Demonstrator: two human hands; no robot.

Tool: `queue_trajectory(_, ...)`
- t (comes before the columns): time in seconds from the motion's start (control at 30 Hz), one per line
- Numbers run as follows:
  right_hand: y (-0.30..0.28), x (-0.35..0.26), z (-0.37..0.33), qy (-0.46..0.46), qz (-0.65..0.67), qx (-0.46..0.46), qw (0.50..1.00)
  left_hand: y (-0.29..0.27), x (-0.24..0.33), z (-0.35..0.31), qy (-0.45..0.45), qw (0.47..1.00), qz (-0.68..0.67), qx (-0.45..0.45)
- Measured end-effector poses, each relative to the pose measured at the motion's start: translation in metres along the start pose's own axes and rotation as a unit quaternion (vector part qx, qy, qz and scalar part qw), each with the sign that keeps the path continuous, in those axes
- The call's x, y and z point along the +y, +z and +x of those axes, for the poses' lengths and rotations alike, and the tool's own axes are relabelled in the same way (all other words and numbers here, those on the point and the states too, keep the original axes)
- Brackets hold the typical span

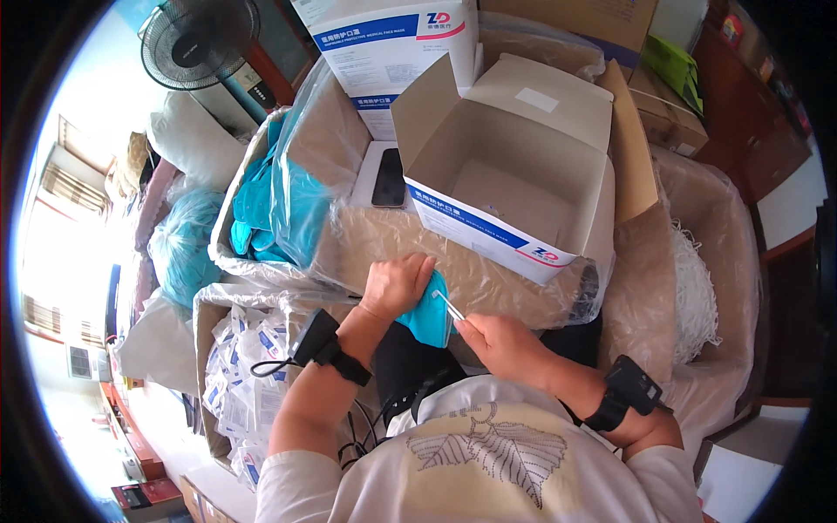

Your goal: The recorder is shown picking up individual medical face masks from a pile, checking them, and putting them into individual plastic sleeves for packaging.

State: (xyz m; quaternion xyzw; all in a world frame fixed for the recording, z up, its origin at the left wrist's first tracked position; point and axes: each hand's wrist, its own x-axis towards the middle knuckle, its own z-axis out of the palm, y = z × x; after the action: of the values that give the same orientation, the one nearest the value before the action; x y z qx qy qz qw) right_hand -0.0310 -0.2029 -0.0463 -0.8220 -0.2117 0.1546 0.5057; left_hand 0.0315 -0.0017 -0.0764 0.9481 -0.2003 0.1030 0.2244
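Note:
A teal face mask (425, 321) hangs over my lap, its upper edge held by my left hand (397, 286), which is closed on it. From the mask's small white patch, a white elastic cord (448, 306) runs slantwise down to my right hand (504, 342). The right thumb and fingers are pinched on that cord. Beyond both hands stands an open white and blue cardboard box (497, 228) with its flaps spread. Its brown inner walls show, along with a few tiny specks on its floor.
Left are a carton of teal masks (261, 209) and one of white printed packets (248, 375). Stacked white boxes (384, 52) and a black phone (389, 179) lie ahead. White elastic cords (693, 292) fill a lined carton at right. A fan (199, 44) stands far left.

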Motion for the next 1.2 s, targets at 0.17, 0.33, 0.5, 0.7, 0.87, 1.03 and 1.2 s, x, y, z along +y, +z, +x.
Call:
queue_trajectory(0.17, -0.028, -0.019, 0.015, 0.008, -0.125, -0.046, 0.991, -0.003, 0.007, -0.009, -0.050, 0.997, -0.059, -0.020)
queue_trajectory(0.33, -0.020, -0.019, 0.045, -0.227, 0.123, -0.032, 0.965, 0.008, 0.012, -0.006, -0.046, 0.992, -0.119, -0.008)
queue_trajectory(0.5, 0.004, -0.025, 0.042, -0.334, -0.077, 0.053, 0.938, -0.018, -0.009, 0.011, 0.105, 0.992, -0.064, 0.028)
queue_trajectory(0.7, -0.007, -0.050, 0.006, -0.421, -0.122, -0.002, 0.899, -0.068, -0.141, -0.027, -0.242, 0.898, -0.171, 0.324)
queue_trajectory(0.87, -0.050, -0.012, 0.037, -0.190, 0.017, 0.099, 0.977, -0.058, -0.093, -0.007, -0.042, 0.560, -0.825, 0.066)
queue_trajectory(1.03, -0.045, -0.036, 0.060, 0.018, 0.217, 0.072, 0.973, -0.053, 0.000, -0.007, -0.055, 0.453, -0.889, 0.026)
queue_trajectory(1.2, -0.014, -0.054, 0.073, -0.089, -0.034, -0.003, 0.995, -0.038, 0.022, -0.013, -0.004, 0.469, -0.883, 0.012)
